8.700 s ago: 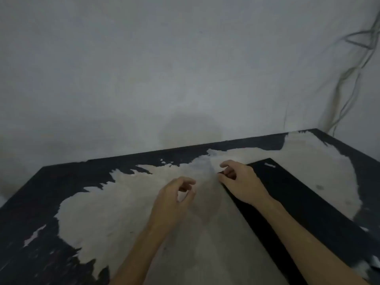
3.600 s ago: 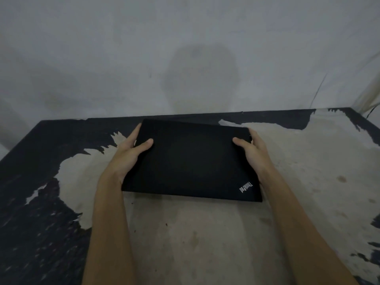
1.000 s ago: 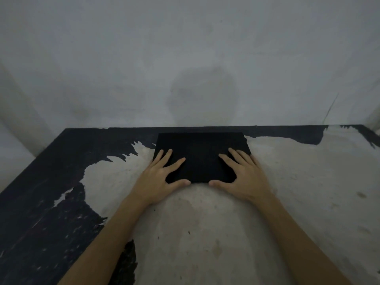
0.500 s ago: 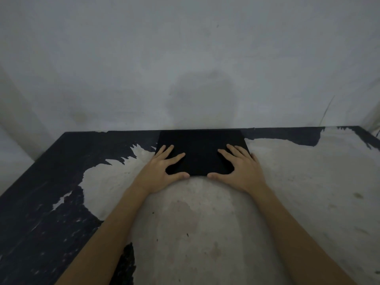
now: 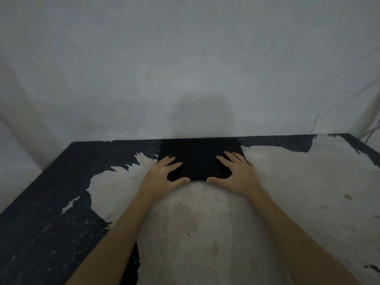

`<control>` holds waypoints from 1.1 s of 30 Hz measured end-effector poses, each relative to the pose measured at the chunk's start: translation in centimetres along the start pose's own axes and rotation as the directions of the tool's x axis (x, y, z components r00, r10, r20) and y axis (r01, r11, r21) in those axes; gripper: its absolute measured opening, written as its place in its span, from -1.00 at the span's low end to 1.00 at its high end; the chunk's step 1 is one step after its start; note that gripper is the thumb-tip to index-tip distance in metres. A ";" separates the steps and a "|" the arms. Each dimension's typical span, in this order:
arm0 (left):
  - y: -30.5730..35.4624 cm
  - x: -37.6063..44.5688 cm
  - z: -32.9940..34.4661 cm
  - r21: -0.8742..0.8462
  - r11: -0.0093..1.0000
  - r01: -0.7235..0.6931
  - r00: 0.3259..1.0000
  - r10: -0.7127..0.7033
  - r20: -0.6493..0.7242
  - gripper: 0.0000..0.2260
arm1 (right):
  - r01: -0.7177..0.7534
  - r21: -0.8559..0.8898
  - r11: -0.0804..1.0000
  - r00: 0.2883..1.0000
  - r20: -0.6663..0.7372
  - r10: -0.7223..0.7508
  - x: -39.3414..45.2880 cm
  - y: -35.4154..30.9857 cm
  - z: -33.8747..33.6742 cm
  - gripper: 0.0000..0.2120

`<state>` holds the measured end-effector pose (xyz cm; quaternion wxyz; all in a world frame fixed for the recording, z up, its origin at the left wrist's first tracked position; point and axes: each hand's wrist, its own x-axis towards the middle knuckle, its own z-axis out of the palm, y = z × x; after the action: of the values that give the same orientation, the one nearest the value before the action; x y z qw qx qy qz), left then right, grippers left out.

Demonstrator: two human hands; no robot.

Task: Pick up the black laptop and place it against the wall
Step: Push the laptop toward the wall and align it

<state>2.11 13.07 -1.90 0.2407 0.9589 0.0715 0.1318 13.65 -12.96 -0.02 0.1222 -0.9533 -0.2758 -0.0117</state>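
The black laptop (image 5: pixel 200 159) lies closed and flat on the table (image 5: pixel 205 233), its far edge touching the grey wall (image 5: pixel 185 68). My left hand (image 5: pixel 162 175) lies on the laptop's near left corner with fingers spread on the lid and the thumb along the near edge. My right hand (image 5: pixel 236 171) mirrors it on the near right corner. Neither hand wraps around the laptop; both press flat on it.
The table top is black with a large worn pale patch in the middle. Its left edge drops off at the far left. Thin cables (image 5: pixel 370 132) hang by the wall at the far right corner.
The laptop has slid away from me across the table until its far edge met the wall. Both hands went forward with it, flat on the lid.
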 end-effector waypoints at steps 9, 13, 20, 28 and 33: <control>1.2 -1.2 0.8 -0.013 0.997 0.073 0.996 -0.074 -0.055 -0.33 | 0.025 0.029 0.999 0.999 0.038 -0.026 0.3 0.5 0.3 0.15; 1.5 -1.1 0.6 -0.007 0.996 0.093 0.995 -0.094 -0.037 -0.33 | 0.031 0.037 0.999 0.998 0.045 -0.032 0.5 0.7 0.3 0.17; 1.7 -1.1 0.5 -0.002 0.995 0.099 0.995 -0.099 -0.022 -0.34 | 0.043 0.042 0.998 0.999 0.029 -0.044 0.9 0.9 0.7 0.17; 1.8 -1.1 0.2 0.024 0.996 0.087 0.996 -0.087 -0.009 -0.34 | 0.028 0.043 0.999 0.999 0.017 -0.029 0.7 0.7 0.3 0.16; 2.2 -1.0 -0.8 0.165 0.986 -0.038 0.992 0.057 -0.115 -0.47 | 0.032 0.063 0.997 0.999 0.036 -0.034 1.4 0.4 -1.8 -0.16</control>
<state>1.12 11.31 -0.37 0.1538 0.9672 0.0734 0.1883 15.15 -12.98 1.80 0.1467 -0.9444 -0.2939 0.0126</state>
